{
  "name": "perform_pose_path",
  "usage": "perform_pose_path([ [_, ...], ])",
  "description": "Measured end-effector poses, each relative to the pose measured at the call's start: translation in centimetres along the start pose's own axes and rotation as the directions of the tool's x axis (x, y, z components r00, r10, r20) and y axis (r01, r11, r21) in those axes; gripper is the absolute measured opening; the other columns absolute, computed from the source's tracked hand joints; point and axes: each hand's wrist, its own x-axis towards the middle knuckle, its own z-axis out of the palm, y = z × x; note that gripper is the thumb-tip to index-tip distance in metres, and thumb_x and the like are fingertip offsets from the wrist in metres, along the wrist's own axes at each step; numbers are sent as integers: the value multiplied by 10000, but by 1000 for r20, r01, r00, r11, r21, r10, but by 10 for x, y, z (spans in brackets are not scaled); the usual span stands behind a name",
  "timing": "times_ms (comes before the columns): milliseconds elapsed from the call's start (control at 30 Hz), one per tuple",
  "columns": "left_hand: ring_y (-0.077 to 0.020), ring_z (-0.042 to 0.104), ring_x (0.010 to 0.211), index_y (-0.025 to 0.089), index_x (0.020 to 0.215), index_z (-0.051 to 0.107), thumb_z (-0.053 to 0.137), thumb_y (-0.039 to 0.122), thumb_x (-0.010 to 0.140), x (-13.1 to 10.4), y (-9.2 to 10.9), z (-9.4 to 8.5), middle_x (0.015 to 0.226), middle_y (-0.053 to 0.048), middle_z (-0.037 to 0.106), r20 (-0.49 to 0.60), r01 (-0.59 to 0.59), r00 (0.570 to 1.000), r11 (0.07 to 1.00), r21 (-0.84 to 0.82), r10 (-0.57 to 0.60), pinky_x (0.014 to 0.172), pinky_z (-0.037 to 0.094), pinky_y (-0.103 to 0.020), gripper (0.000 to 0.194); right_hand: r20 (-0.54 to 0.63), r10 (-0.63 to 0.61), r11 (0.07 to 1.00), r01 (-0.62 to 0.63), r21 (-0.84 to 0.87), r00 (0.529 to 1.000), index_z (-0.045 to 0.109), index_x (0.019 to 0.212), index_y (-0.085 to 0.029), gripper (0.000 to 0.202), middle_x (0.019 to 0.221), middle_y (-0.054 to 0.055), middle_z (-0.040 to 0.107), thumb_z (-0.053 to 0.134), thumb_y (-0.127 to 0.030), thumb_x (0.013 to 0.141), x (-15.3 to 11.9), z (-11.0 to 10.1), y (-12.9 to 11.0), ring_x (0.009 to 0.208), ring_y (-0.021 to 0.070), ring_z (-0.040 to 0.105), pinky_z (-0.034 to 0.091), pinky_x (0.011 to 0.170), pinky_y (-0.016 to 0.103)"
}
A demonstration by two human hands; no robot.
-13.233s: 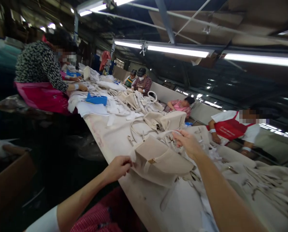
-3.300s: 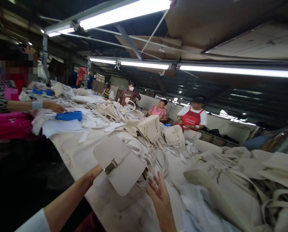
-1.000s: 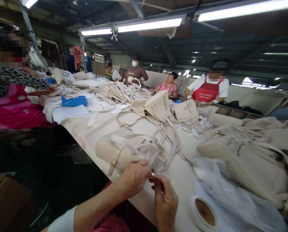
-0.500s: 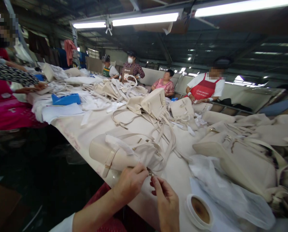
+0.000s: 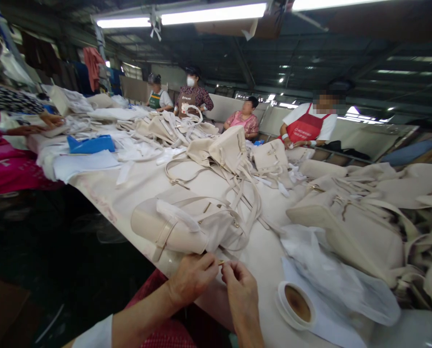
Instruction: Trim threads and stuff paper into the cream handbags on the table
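A cream bag (image 5: 180,224) lies on its side at the near edge of the table, a white wrapping over part of it. Just in front of the bag, my left hand (image 5: 194,276) pinches a small gold-coloured metal piece (image 5: 221,263). My right hand (image 5: 239,286) is close beside it on the right, thumb and fingers pressed together at the other end of the same piece. The fingers cover most of the piece, so its shape is unclear.
Right of my hands stands a white tub (image 5: 296,305) of brown stuff, near clear plastic (image 5: 339,275) and more cream bags (image 5: 350,232). A blue object (image 5: 91,144) lies far left. Several people are around the table, one in a red apron (image 5: 305,126).
My right hand has moved up and left, nearer my left hand, and its fingers have closed at the metal piece. The whole view has shifted slightly.
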Motion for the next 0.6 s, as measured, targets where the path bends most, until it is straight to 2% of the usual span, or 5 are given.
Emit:
perform_pose_path([
  [167,-136,610,625,181,839,630,460,131,954,2,4,0,752,-23,643,-40,181,981,969,-170,-190,527,456,-197,211,-26,-84,995,82,-63,996,618,651,-224,256,639,10,625,563,-456,747,-3,3,4,650,198,576,476,637,309],
  [267,-136,609,637,181,772,618,475,117,937,8,7,-7,728,-17,630,-14,286,954,919,-269,-301,557,447,-201,228,-18,-88,996,89,19,996,709,902,-209,340,820,42,711,590,-508,793,-5,-3,10,708,209,641,532,704,336],
  [367,-138,607,656,172,742,608,484,126,943,15,8,-16,723,-17,630,17,336,935,867,-369,-355,591,441,-211,240,33,-114,982,108,153,993,691,1171,-238,441,1040,72,731,584,-526,854,-5,-10,12,813,216,687,575,751,359],
  [467,-138,591,659,163,713,598,511,124,935,19,9,-23,700,-16,620,35,375,911,792,-481,-411,601,420,-214,241,92,-315,938,296,178,945,749,1084,-277,300,1128,79,709,636,-444,862,-2,-12,12,953,232,675,580,775,347],
  [600,-130,571,660,155,699,606,559,79,891,21,8,-29,677,-3,602,94,405,893,695,-594,-440,606,387,-213,212,35,-497,858,485,167,867,777,875,-290,123,1032,58,688,657,-317,863,5,-10,15,936,205,658,563,777,310],
])
